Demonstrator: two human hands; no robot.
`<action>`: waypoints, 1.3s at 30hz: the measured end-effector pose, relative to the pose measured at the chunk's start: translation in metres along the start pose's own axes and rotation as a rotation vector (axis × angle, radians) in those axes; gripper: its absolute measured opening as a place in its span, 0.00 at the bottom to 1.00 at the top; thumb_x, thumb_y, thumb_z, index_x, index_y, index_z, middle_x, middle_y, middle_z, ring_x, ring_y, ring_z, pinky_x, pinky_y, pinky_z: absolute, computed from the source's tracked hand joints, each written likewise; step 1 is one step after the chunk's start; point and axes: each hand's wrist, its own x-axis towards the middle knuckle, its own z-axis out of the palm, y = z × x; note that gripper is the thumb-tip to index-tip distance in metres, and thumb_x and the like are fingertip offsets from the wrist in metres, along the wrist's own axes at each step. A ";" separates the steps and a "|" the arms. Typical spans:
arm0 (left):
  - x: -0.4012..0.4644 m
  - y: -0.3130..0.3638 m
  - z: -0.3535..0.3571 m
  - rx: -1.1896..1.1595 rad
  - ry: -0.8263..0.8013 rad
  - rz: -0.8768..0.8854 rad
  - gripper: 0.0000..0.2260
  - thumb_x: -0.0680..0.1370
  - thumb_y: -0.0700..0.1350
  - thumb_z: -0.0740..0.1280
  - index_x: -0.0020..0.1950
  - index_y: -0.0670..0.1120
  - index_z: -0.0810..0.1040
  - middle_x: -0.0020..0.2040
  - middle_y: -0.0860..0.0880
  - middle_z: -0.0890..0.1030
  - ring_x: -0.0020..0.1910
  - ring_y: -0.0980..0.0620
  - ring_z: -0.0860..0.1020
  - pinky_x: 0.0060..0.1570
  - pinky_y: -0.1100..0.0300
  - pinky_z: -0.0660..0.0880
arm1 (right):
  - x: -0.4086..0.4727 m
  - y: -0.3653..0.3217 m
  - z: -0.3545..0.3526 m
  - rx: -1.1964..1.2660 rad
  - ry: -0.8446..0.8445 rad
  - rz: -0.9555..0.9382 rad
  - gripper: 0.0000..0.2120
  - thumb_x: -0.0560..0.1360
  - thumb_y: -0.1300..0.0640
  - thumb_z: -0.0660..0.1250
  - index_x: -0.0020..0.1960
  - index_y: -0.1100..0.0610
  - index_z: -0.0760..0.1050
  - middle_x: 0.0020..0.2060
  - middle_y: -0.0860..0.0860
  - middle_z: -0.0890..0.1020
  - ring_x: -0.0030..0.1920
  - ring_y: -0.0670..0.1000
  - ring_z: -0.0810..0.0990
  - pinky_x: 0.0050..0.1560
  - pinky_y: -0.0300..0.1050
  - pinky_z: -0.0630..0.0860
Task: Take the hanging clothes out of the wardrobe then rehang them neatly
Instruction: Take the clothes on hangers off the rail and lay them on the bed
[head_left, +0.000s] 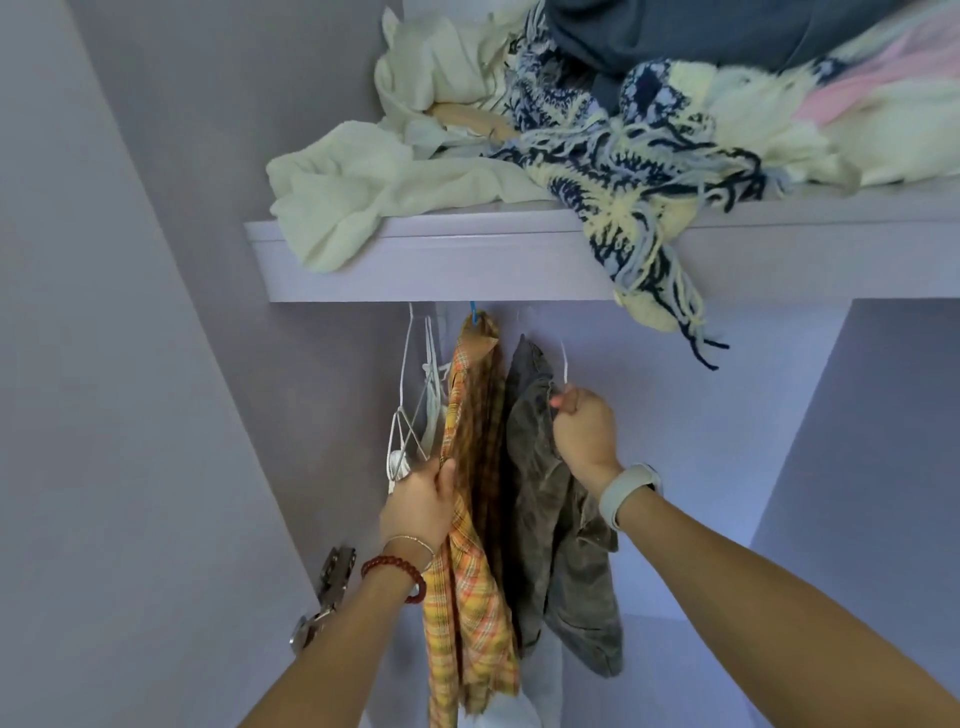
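An orange and yellow plaid shirt (470, 519) hangs on a blue-hooked hanger under the wardrobe shelf. My left hand (418, 506) grips its left edge at mid-height. To its right hangs a grey-green garment (540, 499) on a white hanger (565, 364). My right hand (584, 434) grips the top of that garment where it meets the hanger. Empty white and wire hangers (410, 421) dangle left of the plaid shirt. The rail itself is hidden behind the shelf's front edge.
The lilac shelf (467, 265) above holds a loose heap of cream cloths (363, 192), a blue-and-cream fringed knit (639, 171) drooping over the edge, and dark blue and pink fabric. A metal door hinge (327, 592) sits on the left panel. Wardrobe walls close in on both sides.
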 end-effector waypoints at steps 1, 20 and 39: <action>-0.001 0.002 0.000 0.006 -0.002 -0.001 0.14 0.81 0.52 0.52 0.41 0.46 0.68 0.34 0.48 0.73 0.41 0.42 0.78 0.37 0.55 0.73 | -0.004 0.001 -0.004 0.013 0.020 -0.003 0.14 0.76 0.68 0.53 0.41 0.66 0.76 0.53 0.62 0.79 0.56 0.60 0.75 0.56 0.44 0.69; -0.134 0.081 0.092 -0.393 -0.371 0.415 0.22 0.80 0.44 0.58 0.73 0.40 0.60 0.73 0.42 0.62 0.72 0.45 0.59 0.69 0.59 0.55 | -0.251 0.111 -0.131 -0.108 0.154 0.266 0.18 0.78 0.63 0.56 0.31 0.57 0.72 0.19 0.45 0.70 0.24 0.41 0.69 0.28 0.32 0.64; -0.480 0.215 0.165 -0.716 -1.134 1.153 0.14 0.76 0.51 0.51 0.46 0.51 0.75 0.32 0.59 0.74 0.33 0.51 0.74 0.41 0.51 0.72 | -0.581 0.128 -0.312 -0.379 0.010 0.908 0.15 0.79 0.50 0.55 0.51 0.58 0.75 0.46 0.55 0.83 0.45 0.51 0.79 0.49 0.40 0.72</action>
